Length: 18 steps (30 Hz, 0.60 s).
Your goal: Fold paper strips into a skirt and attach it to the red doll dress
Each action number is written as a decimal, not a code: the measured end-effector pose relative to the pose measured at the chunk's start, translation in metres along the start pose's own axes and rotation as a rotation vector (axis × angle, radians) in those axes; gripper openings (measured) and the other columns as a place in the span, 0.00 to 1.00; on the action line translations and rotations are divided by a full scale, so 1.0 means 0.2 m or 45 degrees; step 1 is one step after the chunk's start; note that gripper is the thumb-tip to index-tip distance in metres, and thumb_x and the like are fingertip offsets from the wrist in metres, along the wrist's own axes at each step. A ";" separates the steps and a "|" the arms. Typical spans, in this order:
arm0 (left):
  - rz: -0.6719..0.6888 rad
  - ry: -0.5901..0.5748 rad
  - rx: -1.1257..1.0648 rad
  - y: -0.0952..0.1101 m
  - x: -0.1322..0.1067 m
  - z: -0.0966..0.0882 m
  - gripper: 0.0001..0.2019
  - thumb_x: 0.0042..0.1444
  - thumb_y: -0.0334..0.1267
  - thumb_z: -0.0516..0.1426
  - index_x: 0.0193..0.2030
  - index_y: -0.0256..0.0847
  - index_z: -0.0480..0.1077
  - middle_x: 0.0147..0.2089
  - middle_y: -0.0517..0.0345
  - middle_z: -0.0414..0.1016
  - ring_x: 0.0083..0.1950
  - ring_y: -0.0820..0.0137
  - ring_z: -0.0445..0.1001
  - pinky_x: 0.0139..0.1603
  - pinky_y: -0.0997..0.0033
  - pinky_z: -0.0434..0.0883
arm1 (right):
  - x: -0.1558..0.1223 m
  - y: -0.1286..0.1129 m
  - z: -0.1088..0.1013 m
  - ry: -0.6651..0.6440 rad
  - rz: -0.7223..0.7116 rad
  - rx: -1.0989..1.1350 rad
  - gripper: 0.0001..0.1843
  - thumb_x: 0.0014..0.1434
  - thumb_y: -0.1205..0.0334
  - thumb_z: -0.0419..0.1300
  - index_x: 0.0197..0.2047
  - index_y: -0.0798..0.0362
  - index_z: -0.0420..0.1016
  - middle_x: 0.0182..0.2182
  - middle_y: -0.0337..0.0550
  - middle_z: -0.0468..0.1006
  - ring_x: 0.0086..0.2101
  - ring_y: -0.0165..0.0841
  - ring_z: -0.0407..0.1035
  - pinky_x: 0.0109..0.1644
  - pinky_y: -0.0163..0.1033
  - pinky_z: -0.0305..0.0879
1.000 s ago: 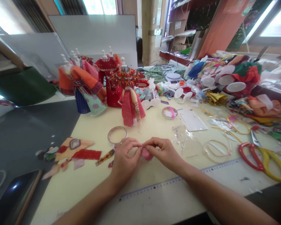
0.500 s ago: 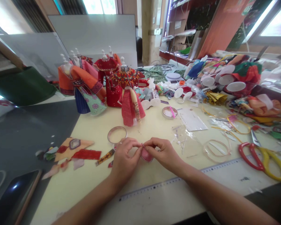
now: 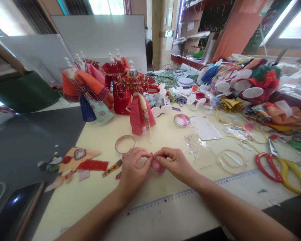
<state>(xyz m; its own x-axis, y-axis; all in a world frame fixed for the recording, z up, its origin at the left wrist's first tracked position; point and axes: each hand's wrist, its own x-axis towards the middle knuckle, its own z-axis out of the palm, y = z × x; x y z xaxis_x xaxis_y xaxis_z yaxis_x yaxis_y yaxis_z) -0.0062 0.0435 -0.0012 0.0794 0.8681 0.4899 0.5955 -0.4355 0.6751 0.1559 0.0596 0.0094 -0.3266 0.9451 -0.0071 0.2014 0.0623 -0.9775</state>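
Both hands meet low in the middle of the pale yellow craft table (image 3: 72,207). A small round pink fabric piece (image 3: 157,166) sits between them, partly covered by my fingers. My left hand (image 3: 134,167) pinches its upper left edge between thumb and fingers. My right hand (image 3: 174,163) curls over it from the right, and the fingertips of both hands almost touch at a tiny dark point on its rim. I cannot tell what that point is. A thin round ring (image 3: 125,144) lies just beyond my left hand.
Miniature mannequins in red and orange traditional dress (image 3: 140,115) stand at the back. A steel ruler (image 3: 188,193) runs along the near side. Red-and-yellow scissors (image 3: 278,171) lie at right, fabric scraps (image 3: 77,162) at left, and a heap of cloth and white discs (image 3: 252,92) far right.
My hands stay almost in place on the pink piece, with only small finger shifts. The whole view has tilted very slightly.
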 end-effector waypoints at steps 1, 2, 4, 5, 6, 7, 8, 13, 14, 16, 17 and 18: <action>-0.003 -0.001 -0.001 0.00 0.00 0.00 0.02 0.53 0.31 0.58 0.31 0.40 0.70 0.34 0.57 0.73 0.40 0.67 0.71 0.43 0.63 0.68 | 0.00 0.00 0.00 -0.003 0.001 0.004 0.06 0.54 0.65 0.57 0.30 0.54 0.76 0.24 0.39 0.76 0.27 0.30 0.70 0.33 0.35 0.66; -0.005 -0.001 0.000 0.00 0.00 0.00 0.02 0.53 0.31 0.58 0.31 0.41 0.70 0.34 0.57 0.73 0.40 0.67 0.71 0.43 0.63 0.68 | 0.00 0.00 0.00 -0.006 0.004 0.011 0.06 0.54 0.65 0.57 0.30 0.54 0.76 0.24 0.39 0.76 0.27 0.30 0.69 0.32 0.35 0.66; -0.005 0.001 0.001 0.00 0.00 0.00 0.02 0.53 0.31 0.58 0.32 0.41 0.70 0.35 0.57 0.73 0.40 0.67 0.71 0.43 0.63 0.68 | 0.00 -0.01 0.00 -0.020 0.016 0.042 0.06 0.54 0.64 0.57 0.30 0.54 0.76 0.24 0.39 0.76 0.26 0.30 0.69 0.32 0.35 0.66; -0.001 0.003 0.001 0.00 0.00 0.00 0.02 0.53 0.31 0.58 0.32 0.41 0.70 0.35 0.57 0.73 0.40 0.67 0.71 0.43 0.63 0.68 | 0.00 0.00 0.00 -0.033 0.024 0.067 0.07 0.54 0.63 0.58 0.29 0.54 0.75 0.23 0.39 0.76 0.26 0.30 0.69 0.32 0.35 0.66; 0.006 0.005 -0.001 0.00 0.00 0.00 0.02 0.53 0.30 0.58 0.32 0.41 0.70 0.34 0.57 0.73 0.40 0.67 0.71 0.43 0.63 0.68 | 0.00 0.00 0.00 -0.048 0.033 0.096 0.07 0.54 0.62 0.58 0.29 0.55 0.75 0.23 0.39 0.76 0.25 0.30 0.69 0.31 0.35 0.66; 0.012 0.008 -0.005 0.00 0.00 0.00 0.02 0.53 0.30 0.58 0.32 0.41 0.70 0.34 0.57 0.73 0.40 0.67 0.71 0.43 0.63 0.68 | 0.00 0.00 -0.01 -0.064 0.045 0.128 0.07 0.54 0.61 0.58 0.29 0.55 0.75 0.23 0.39 0.76 0.25 0.30 0.69 0.31 0.35 0.66; 0.015 0.007 -0.011 0.00 0.00 0.00 0.02 0.52 0.30 0.58 0.32 0.41 0.70 0.34 0.57 0.73 0.39 0.67 0.72 0.43 0.64 0.68 | 0.00 0.01 -0.01 -0.079 0.057 0.162 0.08 0.54 0.61 0.58 0.29 0.55 0.75 0.23 0.39 0.75 0.25 0.30 0.69 0.31 0.35 0.66; -0.052 -0.018 -0.068 0.02 0.01 -0.01 0.02 0.52 0.31 0.58 0.32 0.41 0.70 0.34 0.57 0.73 0.39 0.69 0.72 0.42 0.66 0.69 | 0.01 0.03 -0.01 -0.143 0.130 0.324 0.08 0.54 0.59 0.60 0.31 0.55 0.75 0.23 0.39 0.76 0.25 0.30 0.69 0.32 0.36 0.66; -0.077 -0.022 -0.084 0.02 0.01 -0.01 0.01 0.52 0.31 0.58 0.32 0.41 0.70 0.35 0.57 0.73 0.39 0.69 0.72 0.43 0.66 0.69 | 0.01 0.03 -0.02 -0.152 0.144 0.356 0.08 0.53 0.59 0.60 0.31 0.55 0.75 0.23 0.39 0.76 0.25 0.30 0.69 0.32 0.36 0.66; -0.138 -0.036 -0.119 0.02 0.01 -0.01 0.02 0.52 0.32 0.58 0.34 0.41 0.70 0.36 0.57 0.73 0.40 0.69 0.73 0.44 0.66 0.70 | 0.02 0.03 -0.02 -0.151 0.175 0.411 0.08 0.53 0.59 0.61 0.31 0.55 0.75 0.24 0.39 0.76 0.25 0.29 0.69 0.33 0.36 0.65; -0.172 -0.045 -0.138 0.02 0.01 -0.01 0.03 0.52 0.33 0.58 0.35 0.41 0.70 0.37 0.57 0.73 0.41 0.68 0.73 0.45 0.66 0.70 | 0.02 0.02 -0.02 -0.143 0.193 0.433 0.07 0.52 0.59 0.61 0.30 0.55 0.75 0.24 0.39 0.76 0.26 0.29 0.69 0.34 0.35 0.65; -0.204 -0.053 -0.157 0.02 0.01 -0.01 0.04 0.52 0.33 0.58 0.36 0.41 0.70 0.37 0.57 0.74 0.41 0.68 0.73 0.45 0.66 0.70 | 0.02 0.02 -0.02 -0.138 0.211 0.454 0.07 0.51 0.59 0.62 0.29 0.55 0.76 0.24 0.39 0.76 0.26 0.28 0.68 0.34 0.35 0.64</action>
<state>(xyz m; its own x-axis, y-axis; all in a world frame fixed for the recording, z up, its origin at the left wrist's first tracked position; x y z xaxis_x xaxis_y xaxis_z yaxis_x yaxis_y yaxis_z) -0.0047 0.0433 0.0044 0.0263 0.9366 0.3495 0.5013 -0.3149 0.8059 0.1594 0.0650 0.0061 -0.4159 0.8926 -0.1740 -0.0672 -0.2209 -0.9730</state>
